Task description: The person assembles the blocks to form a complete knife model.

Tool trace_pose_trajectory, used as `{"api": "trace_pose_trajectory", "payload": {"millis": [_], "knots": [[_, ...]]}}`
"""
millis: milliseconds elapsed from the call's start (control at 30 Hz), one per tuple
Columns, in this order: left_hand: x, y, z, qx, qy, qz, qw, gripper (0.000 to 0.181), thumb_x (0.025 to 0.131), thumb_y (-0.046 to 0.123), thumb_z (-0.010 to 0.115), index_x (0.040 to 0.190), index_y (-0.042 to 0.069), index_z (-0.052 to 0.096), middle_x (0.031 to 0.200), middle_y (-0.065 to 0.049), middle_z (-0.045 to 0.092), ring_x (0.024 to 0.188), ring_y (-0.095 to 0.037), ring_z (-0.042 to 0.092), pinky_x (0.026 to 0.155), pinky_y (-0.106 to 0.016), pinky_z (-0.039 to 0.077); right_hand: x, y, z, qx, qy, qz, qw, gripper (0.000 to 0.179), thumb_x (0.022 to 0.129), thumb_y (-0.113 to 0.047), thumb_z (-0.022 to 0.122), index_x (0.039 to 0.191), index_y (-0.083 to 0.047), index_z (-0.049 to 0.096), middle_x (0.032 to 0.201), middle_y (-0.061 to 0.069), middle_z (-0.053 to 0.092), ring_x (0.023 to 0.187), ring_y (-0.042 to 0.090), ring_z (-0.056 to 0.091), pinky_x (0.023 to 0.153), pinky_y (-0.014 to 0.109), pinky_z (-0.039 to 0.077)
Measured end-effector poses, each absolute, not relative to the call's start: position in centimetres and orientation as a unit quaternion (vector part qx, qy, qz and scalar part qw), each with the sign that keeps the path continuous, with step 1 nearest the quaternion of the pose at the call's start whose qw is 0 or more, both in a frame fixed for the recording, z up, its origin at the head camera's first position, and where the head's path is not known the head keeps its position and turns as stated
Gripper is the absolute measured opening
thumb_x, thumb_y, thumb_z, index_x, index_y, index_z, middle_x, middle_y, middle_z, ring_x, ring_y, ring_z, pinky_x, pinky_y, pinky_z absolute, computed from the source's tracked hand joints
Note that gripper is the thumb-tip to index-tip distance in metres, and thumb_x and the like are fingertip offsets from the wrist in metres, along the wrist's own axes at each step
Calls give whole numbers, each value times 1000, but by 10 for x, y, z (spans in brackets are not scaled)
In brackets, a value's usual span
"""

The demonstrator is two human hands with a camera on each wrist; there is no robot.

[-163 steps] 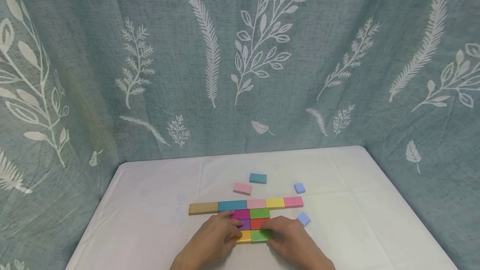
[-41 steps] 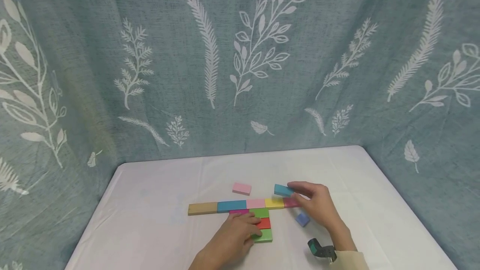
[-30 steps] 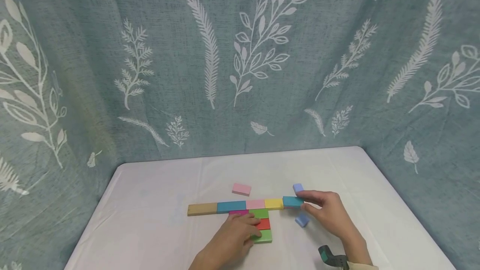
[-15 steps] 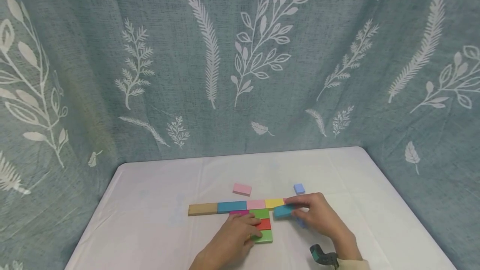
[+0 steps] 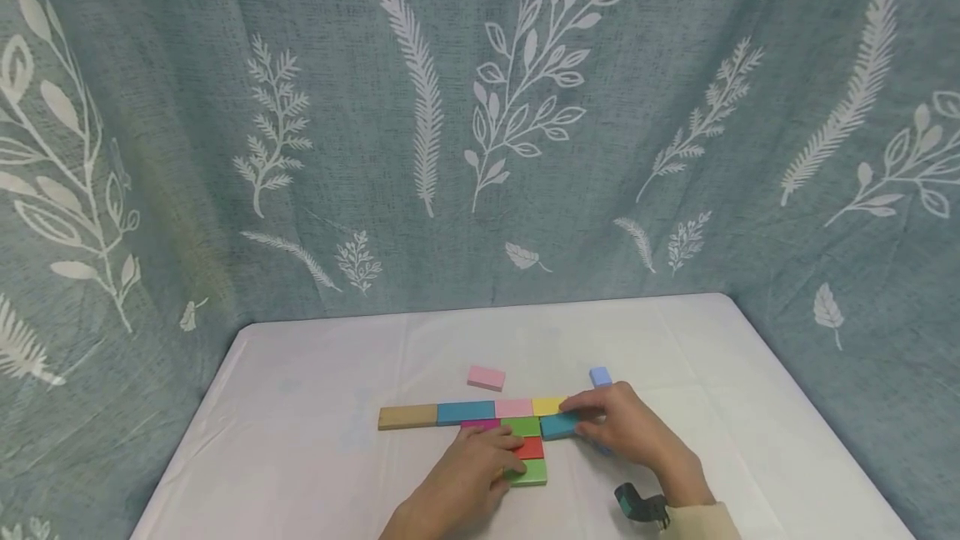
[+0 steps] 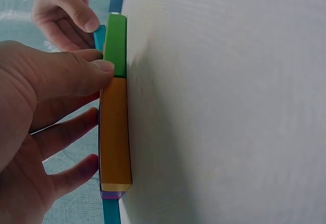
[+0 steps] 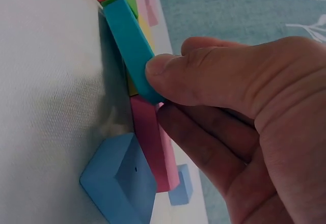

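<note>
My right hand pinches a teal block between thumb and fingers. Its left end meets the upper green block; in the right wrist view its other end looks raised off the cloth. My left hand rests on the block group, fingertips on top. In the left wrist view its thumb presses the near side where an orange block meets the lower green block. A red block and a magenta block show around the fingers; the purple block is mostly covered.
Behind runs a row: wooden block, teal-blue block, light pink block, yellow block and pink block. A loose pink block and small blue block lie beyond; another blue block sits under my right hand.
My right hand has taken the teal block from the back, carried it over the row's right end, then brought it left and nearer, against the upper green block. My left hand has stayed in place lately.
</note>
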State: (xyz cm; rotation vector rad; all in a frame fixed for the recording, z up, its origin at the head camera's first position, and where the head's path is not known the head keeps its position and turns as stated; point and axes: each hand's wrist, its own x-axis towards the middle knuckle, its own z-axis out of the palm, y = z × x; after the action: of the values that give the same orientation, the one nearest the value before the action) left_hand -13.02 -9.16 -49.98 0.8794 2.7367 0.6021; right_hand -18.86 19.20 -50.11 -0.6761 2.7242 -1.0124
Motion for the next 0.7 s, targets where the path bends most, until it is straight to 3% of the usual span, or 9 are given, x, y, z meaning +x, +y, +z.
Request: {"api": "trace_pose_trajectory", "payload": {"millis": [233, 433, 700], "knots": [[-129, -93, -499, 303, 926, 207, 92, 25, 98, 18, 83, 121, 30, 85, 145, 12, 72, 147, -18, 61, 125, -52, 48, -191, 191, -501, -260, 907, -325, 56, 30, 87, -3, 88, 114, -15, 84, 118, 0, 84, 113, 23, 80, 98, 45, 68], [-127, -93, -501, 324, 922, 206, 57, 26, 95, 13, 84, 117, 26, 86, 142, 7, 75, 143, -20, 64, 122, -51, 51, -189, 186, -503, -262, 913, -311, 39, 33, 85, -1, 89, 115, -12, 83, 118, 1, 84, 114, 24, 80, 100, 47, 67], [-127, -94, -502, 326, 921, 209, 51, 25, 95, 12, 84, 116, 26, 87, 141, 7, 75, 142, -21, 65, 122, -51, 51, -182, 178, -506, -235, 929, -286, 27, 37, 85, -2, 90, 119, -12, 82, 119, -1, 83, 116, 24, 79, 103, 47, 66]]}}
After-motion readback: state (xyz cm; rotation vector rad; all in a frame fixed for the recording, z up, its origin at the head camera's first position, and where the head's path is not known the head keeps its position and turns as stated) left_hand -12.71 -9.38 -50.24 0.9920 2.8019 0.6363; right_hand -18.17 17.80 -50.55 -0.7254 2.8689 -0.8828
